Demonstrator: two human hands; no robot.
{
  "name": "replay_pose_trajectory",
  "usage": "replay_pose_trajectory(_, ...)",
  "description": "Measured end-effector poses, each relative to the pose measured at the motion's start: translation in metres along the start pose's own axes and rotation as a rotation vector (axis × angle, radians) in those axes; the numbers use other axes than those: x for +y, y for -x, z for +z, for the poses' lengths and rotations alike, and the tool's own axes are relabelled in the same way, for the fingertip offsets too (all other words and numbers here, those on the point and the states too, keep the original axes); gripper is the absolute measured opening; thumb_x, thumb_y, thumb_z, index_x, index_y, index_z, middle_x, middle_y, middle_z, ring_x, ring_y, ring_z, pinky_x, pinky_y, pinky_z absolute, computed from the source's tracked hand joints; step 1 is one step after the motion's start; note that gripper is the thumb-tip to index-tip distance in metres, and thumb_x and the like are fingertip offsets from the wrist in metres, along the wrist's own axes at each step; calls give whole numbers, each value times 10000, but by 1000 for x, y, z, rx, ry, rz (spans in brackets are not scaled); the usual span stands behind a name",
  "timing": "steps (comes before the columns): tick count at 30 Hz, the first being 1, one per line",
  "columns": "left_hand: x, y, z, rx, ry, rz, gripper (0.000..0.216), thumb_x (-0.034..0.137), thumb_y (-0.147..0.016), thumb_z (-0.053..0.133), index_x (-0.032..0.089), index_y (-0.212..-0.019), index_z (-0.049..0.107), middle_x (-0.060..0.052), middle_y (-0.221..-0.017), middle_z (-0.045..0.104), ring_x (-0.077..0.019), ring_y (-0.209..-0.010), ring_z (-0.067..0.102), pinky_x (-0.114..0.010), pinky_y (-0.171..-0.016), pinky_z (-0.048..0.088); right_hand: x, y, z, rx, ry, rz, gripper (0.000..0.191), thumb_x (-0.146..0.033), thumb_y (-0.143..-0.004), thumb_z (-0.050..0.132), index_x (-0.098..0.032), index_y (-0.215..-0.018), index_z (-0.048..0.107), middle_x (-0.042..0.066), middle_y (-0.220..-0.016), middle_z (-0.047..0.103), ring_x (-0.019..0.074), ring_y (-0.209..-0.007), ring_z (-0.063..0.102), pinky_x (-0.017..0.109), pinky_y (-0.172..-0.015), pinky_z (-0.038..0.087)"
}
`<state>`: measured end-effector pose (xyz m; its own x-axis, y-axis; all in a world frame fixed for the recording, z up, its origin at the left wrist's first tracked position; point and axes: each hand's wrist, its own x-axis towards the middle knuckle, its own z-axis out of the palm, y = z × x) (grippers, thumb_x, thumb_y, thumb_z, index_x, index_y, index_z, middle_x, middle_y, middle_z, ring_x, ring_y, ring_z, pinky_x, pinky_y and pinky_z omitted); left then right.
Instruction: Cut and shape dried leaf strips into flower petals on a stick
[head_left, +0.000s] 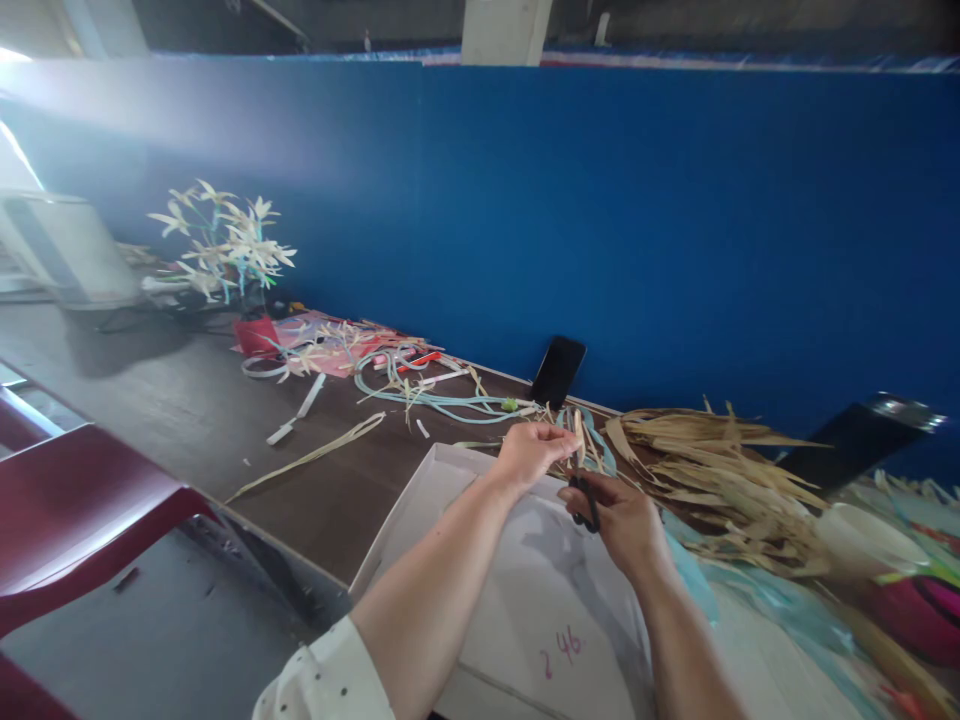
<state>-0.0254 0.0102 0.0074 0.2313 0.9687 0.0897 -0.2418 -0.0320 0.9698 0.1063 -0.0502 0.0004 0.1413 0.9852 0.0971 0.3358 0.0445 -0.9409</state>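
Note:
My left hand [531, 452] is closed in a pinch on a narrow strip of dried straw-coloured leaf [578, 432] that stands upright between my hands. My right hand [624, 520] is closed round black-handled scissors [585, 500], whose blades point up at the strip. Both hands hover over a flat white cardboard box [517, 600] with pink writing, lying on the dark wooden table [225, 420].
A heap of dried leaves [720, 470] lies right of my hands. A black phone [558, 372] leans on the blue wall. Light blue strips [427, 395] and a pot of handmade flowers [225, 250] sit far left. A red chair [82, 510] stands at left.

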Motion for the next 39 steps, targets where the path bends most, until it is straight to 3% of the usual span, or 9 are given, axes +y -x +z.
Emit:
replay_pose_trajectory(6,7,3,3,-85,320,-69,325,329,-528,765,78,-686,631,-31,-608,570,-89,-599,517,-252,-667,419,-3,6,-5,-302,-193,-14,451,-514,-660,644,-149,-924,649,24,-569,594,103,-439,390,227,-396,246)
replay_pose_trajectory(14,13,7,5,-144,417,-89,358,340,-546,759,68,-708,592,-29,-597,525,-103,-582,502,-299,-592,462,1,10,-9,-382,-537,45,358,-545,-658,638,-197,-743,621,14,-638,542,87,-481,340,212,-416,256)
replay_pose_trajectory(18,14,7,6,-125,374,-82,361,352,-545,756,72,-702,590,-20,-594,517,-98,-555,507,-294,-577,465,1,12,-7,-394,-579,86,413,-551,-658,639,-204,-882,633,43,-686,570,116,-541,401,211,-416,264)
replay_pose_trajectory(23,17,8,5,-84,357,-78,348,359,-555,743,83,-690,580,-12,-581,512,-93,-533,495,-251,-512,434,4,9,-4,-374,-506,152,436,-530,-640,665,-183,-899,618,30,-622,585,45,-399,228,202,-376,173)
replay_pose_trajectory(30,21,9,2,-101,423,-35,316,355,-582,728,86,-656,580,-3,-545,511,-69,-499,467,-233,-529,403,-9,13,-2,-371,-599,173,396,-428,-651,697,-233,-984,608,30,-723,595,63,-458,311,194,-408,241)
replay_pose_trajectory(35,15,0,0,49,410,-55,315,307,-525,765,73,-682,624,-37,-642,580,-75,-596,512,-235,-648,415,-7,8,-3,-309,-575,197,340,-363,-684,693,-214,-981,620,-15,-633,499,48,-454,260,165,-386,164)
replay_pose_trajectory(39,11,-6,-6,126,451,-59,292,282,-516,767,81,-674,626,-26,-656,576,-69,-610,516,-241,-684,416,-3,6,-3,-261,-543,158,351,-389,-714,661,-214,-1015,616,-10,-658,502,52,-470,280,167,-401,201)
